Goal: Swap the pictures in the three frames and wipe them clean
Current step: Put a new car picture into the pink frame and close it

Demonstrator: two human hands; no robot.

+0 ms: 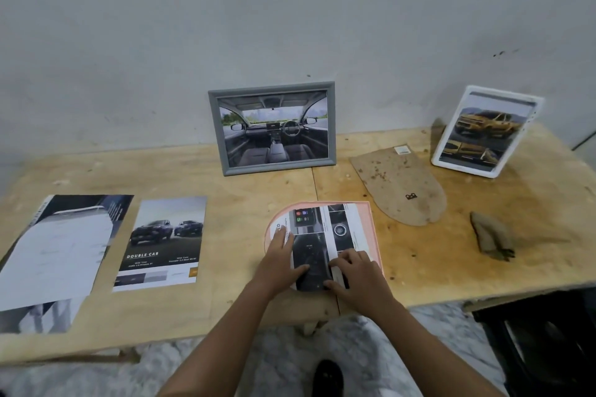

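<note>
A wooden table point(245, 184) against a grey wall. At lower centre, a pink arched frame point(371, 235) lies flat under a car print point(342, 229); the left hand point(283, 255) lies flat on the print, and the right hand point(354, 271) touches it with bent fingers. A grey frame point(216, 138) stands at centre and a white frame point(464, 170) at upper right. A brown backing board point(400, 184) lies between them, and two loose prints point(164, 242) lie at left.
</note>
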